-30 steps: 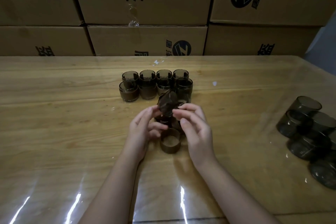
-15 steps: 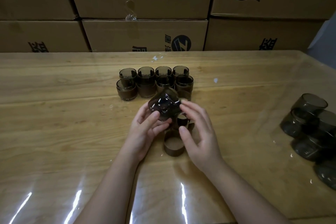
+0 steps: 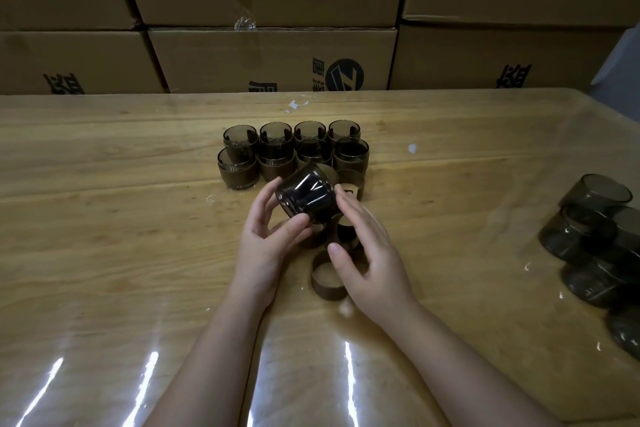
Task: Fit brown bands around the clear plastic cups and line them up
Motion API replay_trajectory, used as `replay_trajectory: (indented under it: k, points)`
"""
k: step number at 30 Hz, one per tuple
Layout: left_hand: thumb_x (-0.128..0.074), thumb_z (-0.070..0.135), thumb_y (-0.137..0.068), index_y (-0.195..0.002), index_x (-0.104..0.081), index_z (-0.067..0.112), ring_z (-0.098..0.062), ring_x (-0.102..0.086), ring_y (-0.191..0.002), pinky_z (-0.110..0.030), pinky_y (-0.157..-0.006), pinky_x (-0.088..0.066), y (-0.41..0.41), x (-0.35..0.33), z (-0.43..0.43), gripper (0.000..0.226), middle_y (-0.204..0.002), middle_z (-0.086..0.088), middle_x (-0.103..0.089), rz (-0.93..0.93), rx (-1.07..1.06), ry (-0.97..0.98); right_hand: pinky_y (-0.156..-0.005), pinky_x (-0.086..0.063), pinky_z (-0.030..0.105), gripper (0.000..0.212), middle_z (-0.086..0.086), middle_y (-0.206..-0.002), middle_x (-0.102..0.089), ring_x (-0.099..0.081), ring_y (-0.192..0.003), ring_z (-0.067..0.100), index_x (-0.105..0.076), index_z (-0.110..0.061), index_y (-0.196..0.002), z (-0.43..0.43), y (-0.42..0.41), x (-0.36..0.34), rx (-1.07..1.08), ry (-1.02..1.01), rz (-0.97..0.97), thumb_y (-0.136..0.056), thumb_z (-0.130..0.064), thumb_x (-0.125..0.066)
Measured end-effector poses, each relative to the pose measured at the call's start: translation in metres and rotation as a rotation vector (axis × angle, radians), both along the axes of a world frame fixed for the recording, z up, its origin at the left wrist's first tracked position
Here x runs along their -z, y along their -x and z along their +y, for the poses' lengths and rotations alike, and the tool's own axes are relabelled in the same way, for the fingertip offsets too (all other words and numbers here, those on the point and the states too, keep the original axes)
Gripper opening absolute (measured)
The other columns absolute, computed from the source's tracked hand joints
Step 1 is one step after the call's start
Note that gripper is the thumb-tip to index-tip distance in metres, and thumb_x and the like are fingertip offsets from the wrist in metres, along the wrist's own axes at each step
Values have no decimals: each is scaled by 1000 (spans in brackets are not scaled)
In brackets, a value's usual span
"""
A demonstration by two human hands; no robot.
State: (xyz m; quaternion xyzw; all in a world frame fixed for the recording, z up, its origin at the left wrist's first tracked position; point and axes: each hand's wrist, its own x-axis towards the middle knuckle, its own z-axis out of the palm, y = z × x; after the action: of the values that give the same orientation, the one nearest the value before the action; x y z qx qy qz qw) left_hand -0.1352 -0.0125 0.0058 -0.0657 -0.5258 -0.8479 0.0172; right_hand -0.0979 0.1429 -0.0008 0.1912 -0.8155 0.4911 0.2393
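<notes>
Swung the right thumb away from the clear cup (image 3: 306, 199) since a second ago, and rolled that cup further onto its side. Pinching it now in the left hand (image 3: 263, 243), with thumb curled up against the nearer edge and fingers bent over the far edge; holding it tilted and lifted off the table (image 3: 121, 218). Touching the cup's right wall with the nearly straight fingertips of the right hand (image 3: 370, 260), thumb spread wide, nothing gripped on that side. Just below the spread thumb, on the near side of the grip: one loose brown band (image 3: 327, 289), standing on the table with its opening up. Directly under and just beyond the held cup: further bands (image 3: 353, 180), partly hidden, number hard to tell. Beyond the grip, near: eight banded cups (image 3: 275, 168), upright, packed in two rows of four, touching. Well off to the right of the grip: bare cups (image 3: 585, 236), heaped and lying at various angles. Behind everything, past the table's far edge: stacked cardboard boxes (image 3: 270, 59) with dark print.
</notes>
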Motion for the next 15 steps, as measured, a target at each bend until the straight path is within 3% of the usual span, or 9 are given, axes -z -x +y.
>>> replay_trajectory:
  k: [3, 7, 10, 15]
  points:
    - [-78, 10, -66, -122, -58, 41, -9, -67, -85, -21, -63, -51, 0, 2, -1, 67, -127, 3, -58, 19, -20, 125, -117, -26, 28, 53, -4, -152, -38, -31, -144, 16, -39, -12, -144, -1, -1, -1, 8, -16, 54, -93, -21, -51]
    - [-81, 18, -60, -122, -60, 42, -7, -63, -72, -18, -57, -47, -1, 2, -2, 69, -123, 1, -59, 41, 31, 135, -117, -25, 27, 52, -4, -153, -37, -29, -145, 16, -38, -13, -144, 0, -1, -1, 9, -8, 72, -94, -21, -50]
    - [-80, 27, -58, -121, -62, 44, -7, -59, -71, -19, -58, -47, -3, 1, -3, 68, -116, 6, -62, 52, 69, 180, -118, -25, 29, 53, -6, -154, -35, -27, -146, 15, -38, -12, -145, 1, -1, -2, 8, 26, 56, -95, -25, -48]
    - [-77, 24, -61, -117, -66, 42, -7, -61, -75, -18, -56, -48, -4, 0, -3, 59, -113, 3, -65, 44, 159, 130, -119, -22, 28, 51, -13, -154, -32, -23, -147, 10, -33, -24, -145, 2, 1, -5, 0, 91, -33, -96, -35, -42]
